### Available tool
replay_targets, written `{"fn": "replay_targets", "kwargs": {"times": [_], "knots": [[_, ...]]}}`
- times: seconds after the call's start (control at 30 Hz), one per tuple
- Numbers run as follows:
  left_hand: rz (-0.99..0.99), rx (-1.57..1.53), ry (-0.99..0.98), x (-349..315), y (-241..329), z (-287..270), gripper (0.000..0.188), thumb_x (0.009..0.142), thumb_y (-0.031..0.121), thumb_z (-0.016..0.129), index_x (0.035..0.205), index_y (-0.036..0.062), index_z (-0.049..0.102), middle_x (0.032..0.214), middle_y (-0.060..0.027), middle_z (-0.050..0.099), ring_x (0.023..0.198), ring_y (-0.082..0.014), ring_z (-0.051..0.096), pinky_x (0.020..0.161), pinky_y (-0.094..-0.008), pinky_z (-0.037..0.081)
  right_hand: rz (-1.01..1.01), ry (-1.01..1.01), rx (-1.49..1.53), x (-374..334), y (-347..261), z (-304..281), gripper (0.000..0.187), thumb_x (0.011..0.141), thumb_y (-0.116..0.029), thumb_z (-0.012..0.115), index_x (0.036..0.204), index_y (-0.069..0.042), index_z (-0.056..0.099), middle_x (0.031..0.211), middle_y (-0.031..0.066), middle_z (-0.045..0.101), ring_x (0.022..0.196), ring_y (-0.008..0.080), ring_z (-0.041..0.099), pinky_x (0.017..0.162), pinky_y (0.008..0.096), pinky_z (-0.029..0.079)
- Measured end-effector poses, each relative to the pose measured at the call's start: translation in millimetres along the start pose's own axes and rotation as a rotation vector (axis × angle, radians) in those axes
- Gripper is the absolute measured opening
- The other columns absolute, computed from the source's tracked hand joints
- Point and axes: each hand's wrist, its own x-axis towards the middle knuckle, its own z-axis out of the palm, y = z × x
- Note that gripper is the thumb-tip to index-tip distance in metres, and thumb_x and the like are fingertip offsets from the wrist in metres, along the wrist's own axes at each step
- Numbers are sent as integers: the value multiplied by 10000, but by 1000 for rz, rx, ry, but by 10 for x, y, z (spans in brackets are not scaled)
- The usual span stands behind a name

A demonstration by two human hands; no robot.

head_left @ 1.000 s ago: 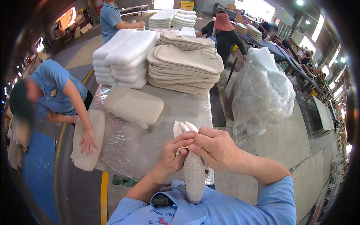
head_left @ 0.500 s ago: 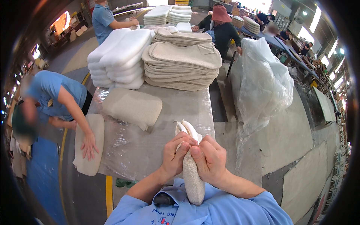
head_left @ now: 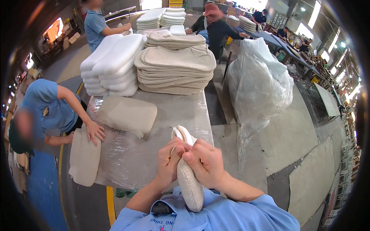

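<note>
Upright on its edge against my blue shirt, a beige fabric-covered cushion [head_left: 190,188] is held between both my hands. At its far end the cover gapes, and white padding [head_left: 182,133] shows in the opening. My left hand [head_left: 169,158] is closed on the left lip of the fabric, thumb on top. Close beside it, my right hand [head_left: 207,159] pinches the right lip, its thumb almost touching the left one. Whatever lies right under the thumbs is hidden.
On the plastic-covered table [head_left: 154,161] lies another beige cushion [head_left: 127,114], with stacked beige covers [head_left: 175,71] and white pads [head_left: 115,63] behind. At left a co-worker handles a beige cushion [head_left: 84,158]. A clear plastic bag [head_left: 260,84] stands at right.
My hands keep their pinch on the cushion cover while the view shifts slightly. The left co-worker's hand has slid up the other cushion. The red-hatted person's arm has moved from the plastic bag toward the blue table.
</note>
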Motion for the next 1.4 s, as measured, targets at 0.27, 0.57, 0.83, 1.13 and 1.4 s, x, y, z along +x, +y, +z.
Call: {"fn": "replay_targets", "kwargs": {"times": [0.27,0.57,0.83,1.13,1.4], "knots": [[66,-26,-17,21,-93,-113,477,1178,323,502,949,-32,722,945,-88,672,878,-185,610,798,-314,484,-515,-144,520,423,-308,-81,351,1166,-277,524,1053,33,644,900,153,696,779,316,733,661,394,621],[-6,-25,-26,113,-6,-163,396,1171,259,523,945,-32,668,910,-70,593,858,-162,558,777,-316,470,-417,48,530,88,-48,403,297,1153,-227,550,1125,48,658,979,172,722,844,302,762,687,373,626],[-45,-127,-77,157,-58,-83,429,1173,301,525,968,-37,692,909,-48,585,885,-147,557,800,-319,471,-325,227,449,25,36,394,363,1191,-296,434,1104,32,564,944,180,670,804,272,727,784,404,631],[26,143,-40,-218,91,-165,774,1094,406,626,1641,-57,333,1647,-239,393,1471,-319,449,1206,-431,383,347,-24,486,-107,1026,69,382,1182,-265,455,1183,24,705,1250,150,717,1198,237,652,1067,344,472],[-98,637,50,-537,711,-319,1015,880,302,857,1656,-6,280,1619,-220,371,1444,-334,477,1177,-456,420,336,-152,361,-124,1393,329,401,1130,-336,533,1193,-1,744,1132,128,734,999,247,693,922,381,545]]}}
